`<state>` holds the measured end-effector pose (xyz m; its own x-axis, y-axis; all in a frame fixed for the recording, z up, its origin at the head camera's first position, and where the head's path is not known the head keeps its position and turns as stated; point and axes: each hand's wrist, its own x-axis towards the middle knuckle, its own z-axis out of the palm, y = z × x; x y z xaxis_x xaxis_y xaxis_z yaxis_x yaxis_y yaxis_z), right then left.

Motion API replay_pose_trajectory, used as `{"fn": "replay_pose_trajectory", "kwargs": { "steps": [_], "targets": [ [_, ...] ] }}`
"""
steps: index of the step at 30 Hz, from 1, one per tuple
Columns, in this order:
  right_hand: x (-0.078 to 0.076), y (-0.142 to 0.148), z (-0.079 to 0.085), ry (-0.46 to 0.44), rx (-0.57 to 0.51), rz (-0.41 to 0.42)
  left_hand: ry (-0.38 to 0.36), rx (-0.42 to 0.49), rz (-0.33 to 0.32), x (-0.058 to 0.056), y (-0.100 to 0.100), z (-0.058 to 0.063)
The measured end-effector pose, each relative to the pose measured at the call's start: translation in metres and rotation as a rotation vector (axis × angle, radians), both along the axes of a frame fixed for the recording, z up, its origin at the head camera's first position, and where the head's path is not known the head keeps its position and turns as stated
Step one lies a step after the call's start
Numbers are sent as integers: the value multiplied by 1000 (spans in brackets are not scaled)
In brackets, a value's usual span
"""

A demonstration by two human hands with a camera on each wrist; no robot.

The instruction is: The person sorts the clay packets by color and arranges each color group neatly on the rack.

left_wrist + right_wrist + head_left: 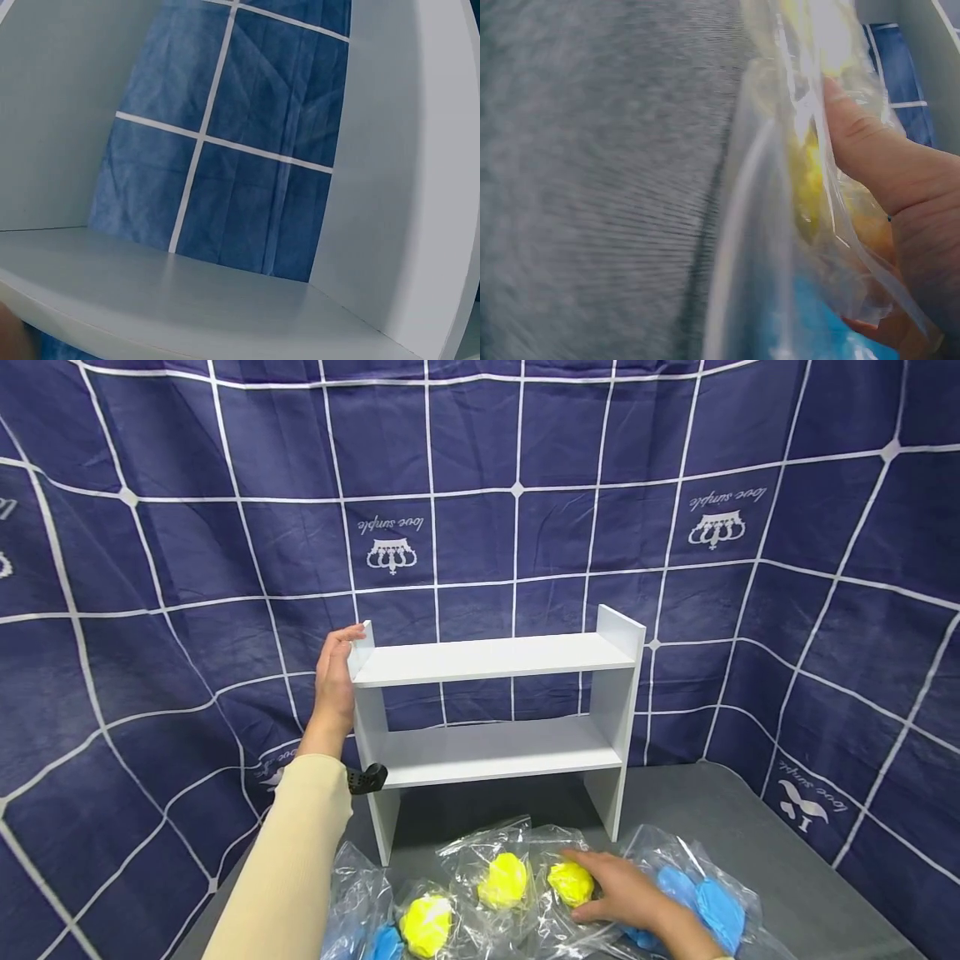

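Shelf unit [495,718] stands mid-frame on the table [750,827], backdrop cloth [187,527] behind it. I see the left hand [335,675] against its upper left side panel. Bags in a row along the lower edge, before the shelf; right hand [626,893] rests on the bag with a lump [570,882], right of centre.

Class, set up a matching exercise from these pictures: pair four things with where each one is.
Things:
1. left hand
2. right hand
3. white two-tier wooden shelf
4. clear plastic bag of blue items

Places:
A. standing on the grey table
B. at the far right of the row of bags
C. on a clear plastic bag with a yellow lump
D. on the shelf's side panel

Pairs: 1-D, 2-C, 3-A, 4-B
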<state>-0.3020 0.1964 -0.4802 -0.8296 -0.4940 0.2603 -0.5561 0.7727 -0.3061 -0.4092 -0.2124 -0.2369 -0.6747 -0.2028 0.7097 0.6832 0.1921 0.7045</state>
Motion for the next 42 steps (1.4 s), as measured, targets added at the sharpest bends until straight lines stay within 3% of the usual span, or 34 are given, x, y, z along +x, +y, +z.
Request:
{"fn": "replay_pose_trajectory", "kwargs": {
  "steps": [6, 14, 21, 34, 42],
  "targets": [
    [-2, -4, -5, 50, -17, -11, -8, -42, 67, -1, 0, 1],
    [-2, -8, -10, 153, -46, -16, -3, 13, 20, -1, 5, 0],
    [0, -6, -12, 231, -95, -40, 8, 23, 32, -3, 5, -4],
    [4, 0, 7, 446, -198, -97, 26, 29, 29, -1, 2, -6],
    [12, 3, 46, 572, -283, -34, 47, 24, 20, -3, 5, -6]
  ]
}}
